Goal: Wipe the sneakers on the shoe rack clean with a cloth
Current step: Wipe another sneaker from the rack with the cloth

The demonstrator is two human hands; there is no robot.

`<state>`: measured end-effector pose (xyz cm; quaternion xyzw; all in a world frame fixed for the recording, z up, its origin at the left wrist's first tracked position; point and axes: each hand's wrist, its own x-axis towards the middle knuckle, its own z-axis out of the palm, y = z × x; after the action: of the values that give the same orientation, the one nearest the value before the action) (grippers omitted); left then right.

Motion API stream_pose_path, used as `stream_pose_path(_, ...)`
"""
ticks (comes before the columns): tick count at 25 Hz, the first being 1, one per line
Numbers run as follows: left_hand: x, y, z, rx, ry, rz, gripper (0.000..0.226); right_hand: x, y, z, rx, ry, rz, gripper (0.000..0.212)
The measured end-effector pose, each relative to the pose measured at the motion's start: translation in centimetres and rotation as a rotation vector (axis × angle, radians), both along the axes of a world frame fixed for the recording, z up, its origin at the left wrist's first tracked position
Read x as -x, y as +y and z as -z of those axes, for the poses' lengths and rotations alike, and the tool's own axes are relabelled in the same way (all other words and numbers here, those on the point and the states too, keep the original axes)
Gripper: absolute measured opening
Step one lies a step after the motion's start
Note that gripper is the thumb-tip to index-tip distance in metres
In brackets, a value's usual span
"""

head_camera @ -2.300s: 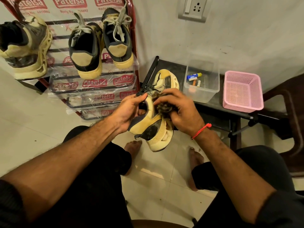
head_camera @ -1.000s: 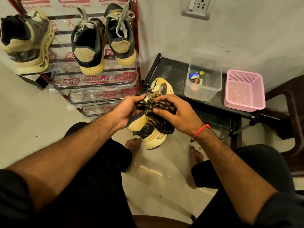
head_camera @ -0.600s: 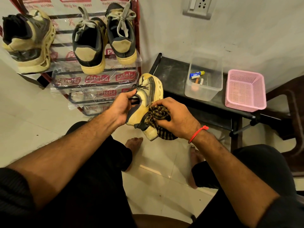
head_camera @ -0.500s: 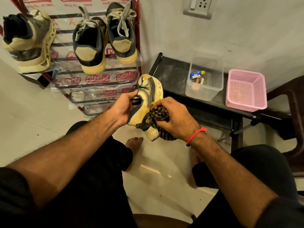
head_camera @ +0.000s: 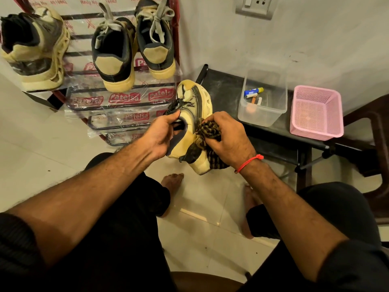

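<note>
"Patelsa" shoe rack (head_camera: 124, 98) — "N" sneaker (head_camera: 194, 114)

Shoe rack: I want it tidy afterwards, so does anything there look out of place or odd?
The shoe rack still wears its printed plastic wrapping, crumpled and loose. One chunky sneaker sits alone on it; its apparent mate is off the rack, held in the left hand. Nothing looks spilled.

A low black surface (head_camera: 225, 89) stands against a pale wall. On it sits a clear plastic container (head_camera: 263, 114) holding a few small tubes, and just beside it a pink mesh basket (head_camera: 315, 131). A wall socket (head_camera: 255, 6) is mounted above. The floor (head_camera: 42, 157) is pale tile. A dark chair (head_camera: 376, 131) is at the right edge.
</note>
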<state>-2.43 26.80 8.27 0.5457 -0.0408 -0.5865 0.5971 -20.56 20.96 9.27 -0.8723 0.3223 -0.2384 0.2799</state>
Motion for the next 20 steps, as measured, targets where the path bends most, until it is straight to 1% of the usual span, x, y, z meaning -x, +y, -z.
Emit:
stream_pose_path(3, 0.0, 0.1, 0.2, 0.021, -0.015, 0.038, 0.026, 0.2, -0.7, 0.5, -0.022, 0.02, 0.043, 0.03)
stream_pose_path(4, -0.1, 0.1, 0.2, 0.03, -0.019, 0.048, 0.025, 0.3, -0.8, 0.6, -0.04, 0.003, 0.058, 0.03)
stream_pose_path(6, -0.1, 0.1, 0.0, 0.04, -0.048, 0.089, 0.02, 0.7, -0.9, 0.6, -0.116, -0.094, 0.127, 0.031)
stream_pose_path(8, 0.0, 0.0, -0.2, 0.061, -0.042, 0.127, 0.023, 1.2, -1.0, 0.3, -0.215, -0.2, 0.184, 0.034)
stream_pose_path(9, -0.1, 0.1, -0.3, 0.07, -0.038, 0.145, 0.026, 1.4, -1.0, 0.1, -0.246, -0.214, 0.184, 0.035)
stream_pose_path(10, -0.1, 0.2, -0.5, 0.082, -0.044, 0.171, 0.028, 1.6, -0.9, -0.1, -0.262, -0.191, 0.158, 0.035)
stream_pose_path(12, -0.1, 0.5, -0.7, 0.108, -0.059, 0.249, 0.037, 1.8, -0.6, -0.3, -0.285, -0.074, 0.057, 0.037)
stream_pose_path(13, -0.1, 0.6, -0.8, 0.113, -0.066, 0.285, 0.043, 1.9, -0.5, -0.4, -0.305, -0.008, 0.005, 0.041)
stream_pose_path(14, 0.0, 0.6, -0.7, 0.114, -0.077, 0.3, 0.043, 2.0, -0.5, -0.4, -0.332, 0.046, -0.046, 0.046)
stream_pose_path(17, 0.0, 0.4, -0.3, 0.058, -0.181, 0.249, 0.017, 2.3, -0.6, -0.6, -0.381, 0.153, -0.193, 0.058)
stream_pose_path(18, -0.1, 0.3, -0.1, 0.034, -0.217, 0.228, 0.014, 2.2, -0.6, -0.5, -0.357, 0.168, -0.231, 0.059)
stream_pose_path(20, -0.4, 0.3, 0.1, -0.005, -0.252, 0.222, 0.02, 2.0, -0.4, -0.4, -0.259, 0.138, -0.258, 0.056)
